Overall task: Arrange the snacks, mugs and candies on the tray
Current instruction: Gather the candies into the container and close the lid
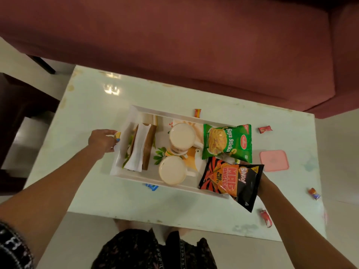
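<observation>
Both forearms reach in from the bottom: left hand (103, 140) is closed on the tray (134, 111) end with a small yellow candy (117, 135) pinched in it, while the right hand (261, 181) sits mostly hidden under the black Bingo packet (231, 181), seemingly holding it at the tray's corner. Two mugs (181, 137), a wrapped sandwich (140, 147) and the green Soya Sticks packet (227, 141) look already placed. I'd say mostly done; red candies (264, 129) are scattered on the surface (93, 105).

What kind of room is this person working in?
Most likely a home living room: a maroon sofa stands behind a low pale coffee table, and a white tray of snacks and mugs rests on it.
</observation>
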